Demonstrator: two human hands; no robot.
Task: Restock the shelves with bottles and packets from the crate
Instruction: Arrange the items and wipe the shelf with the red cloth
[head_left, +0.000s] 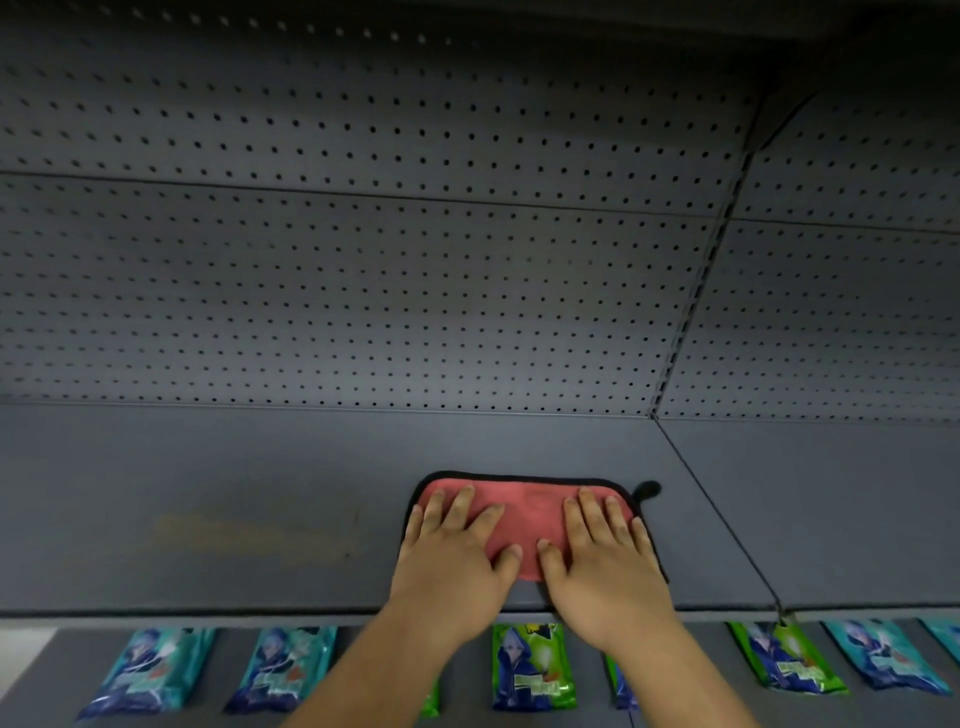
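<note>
A pink cloth with a black hem and a small black loop lies flat on the grey shelf, right of the middle. My left hand presses flat on the cloth's left half, fingers spread and straight. My right hand presses flat on its right half in the same way. On the shelf below lie several packets: teal ones at the left and far right, green ones near the middle. No crate or bottle is in view.
A perforated grey back panel rises behind the shelf. A slotted upright and a seam in the shelf divide this bay from the one to the right. A faint smudge marks the shelf left of the cloth.
</note>
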